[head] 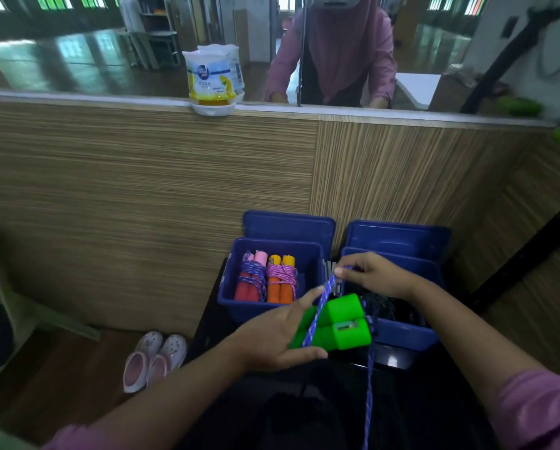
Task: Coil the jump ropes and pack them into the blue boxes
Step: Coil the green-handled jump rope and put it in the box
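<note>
Left blue box point(230, 295) at the dark desk's point(207, 323) far edge: two coiled ropes, pink-handled point(252, 279) and orange-handled point(281, 279). Left hand point(272, 339) grips the green handles point(337, 323), fingers curled beneath. Right hand point(374, 276) pinches the blue rope point(329, 287) above them, over the right blue box point(405, 334).

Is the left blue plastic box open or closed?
Open: the left blue plastic box has its lid propped behind, and two coiled rope bundles show inside.
</note>
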The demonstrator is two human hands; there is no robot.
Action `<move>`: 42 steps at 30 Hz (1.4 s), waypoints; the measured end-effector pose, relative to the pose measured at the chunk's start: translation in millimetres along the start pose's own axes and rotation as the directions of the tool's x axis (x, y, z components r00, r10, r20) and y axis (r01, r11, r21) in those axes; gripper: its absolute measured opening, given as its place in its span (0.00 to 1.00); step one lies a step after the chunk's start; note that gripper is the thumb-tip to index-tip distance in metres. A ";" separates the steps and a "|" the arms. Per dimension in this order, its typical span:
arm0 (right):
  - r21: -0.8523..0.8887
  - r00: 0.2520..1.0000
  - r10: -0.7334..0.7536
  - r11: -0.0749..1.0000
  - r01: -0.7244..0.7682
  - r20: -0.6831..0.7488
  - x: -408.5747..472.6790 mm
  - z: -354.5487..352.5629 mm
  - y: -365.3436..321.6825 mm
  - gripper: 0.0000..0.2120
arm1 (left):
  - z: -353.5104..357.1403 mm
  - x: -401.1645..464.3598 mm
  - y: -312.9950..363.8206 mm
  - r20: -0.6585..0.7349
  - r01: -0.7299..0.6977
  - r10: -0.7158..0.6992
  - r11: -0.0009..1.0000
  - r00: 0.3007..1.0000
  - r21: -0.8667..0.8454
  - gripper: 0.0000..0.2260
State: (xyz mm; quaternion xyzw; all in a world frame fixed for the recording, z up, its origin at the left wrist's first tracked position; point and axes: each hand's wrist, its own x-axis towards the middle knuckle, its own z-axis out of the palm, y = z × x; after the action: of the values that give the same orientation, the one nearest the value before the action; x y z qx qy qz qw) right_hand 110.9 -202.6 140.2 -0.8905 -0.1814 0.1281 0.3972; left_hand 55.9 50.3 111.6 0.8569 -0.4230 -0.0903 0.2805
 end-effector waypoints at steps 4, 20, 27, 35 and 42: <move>0.337 0.992 0.112 0.938 -0.085 -0.061 -7.5 33.1 -1.0 0.13 | -14.3 10.9 -4.4 -0.304 0.003 -0.031 0.996 0.952 -0.091 0.29; -0.370 0.994 -0.111 0.923 0.108 0.012 -10.3 50.2 -76.5 0.11 | 12.5 15.1 -63.1 -0.289 0.448 -0.365 0.836 0.885 0.317 0.36; -0.131 0.999 0.011 0.991 -0.007 0.031 -7.0 20.2 -22.5 0.06 | 16.1 -4.4 -8.9 0.017 0.073 -0.077 0.986 0.997 0.151 0.39; 0.429 0.983 0.164 0.896 -0.114 -0.082 -19.4 50.0 4.8 0.16 | -5.9 -0.7 -4.2 -0.362 -0.004 -0.050 0.989 0.931 -0.147 0.29; 0.125 0.987 0.160 0.980 -0.156 -0.027 -32.5 94.7 -28.8 0.18 | -31.4 24.6 -42.3 -0.736 0.311 -0.418 0.906 0.533 -0.289 0.26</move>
State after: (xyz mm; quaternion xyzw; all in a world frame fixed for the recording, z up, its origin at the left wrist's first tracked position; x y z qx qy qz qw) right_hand 40.0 -136.0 102.9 -0.8782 -0.0945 0.1537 0.4430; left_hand 112.1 64.4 116.0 0.8588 -0.0629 0.2104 0.4629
